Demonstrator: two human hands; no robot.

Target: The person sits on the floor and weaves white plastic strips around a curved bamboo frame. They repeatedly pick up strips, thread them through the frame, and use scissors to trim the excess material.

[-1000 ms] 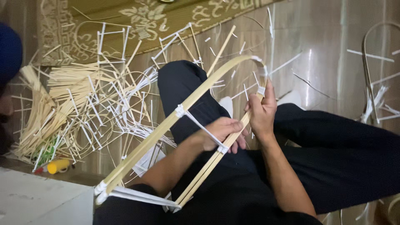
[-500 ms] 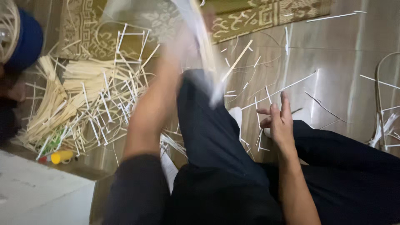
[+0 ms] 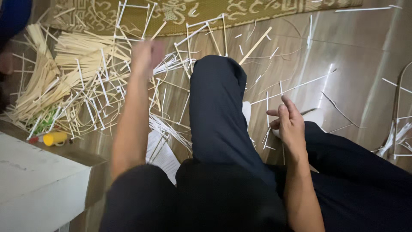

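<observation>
I sit on the floor with my black-trousered knee (image 3: 216,107) raised in the middle. My left hand (image 3: 146,53) is stretched out to the far left and blurred, with its fingers curled, above a scatter of small stick frames (image 3: 107,94) bound with white tape. Whether it holds anything is unclear. My right hand (image 3: 289,122) hovers over my right thigh with fingers apart and nothing in it. A heap of pale bamboo strips (image 3: 64,51) lies just left of my left hand.
A patterned gold rug (image 3: 214,10) lies at the far edge of the floor. A white ledge (image 3: 38,180) and a yellow object (image 3: 55,138) are at the near left. A bent bamboo hoop (image 3: 400,90) lies at the right. Another person's blue cap (image 3: 13,17) shows at top left.
The long bent bamboo frame held in both hands a second ago is gone from them. My left arm swung out to the left, and my right hand opened.
</observation>
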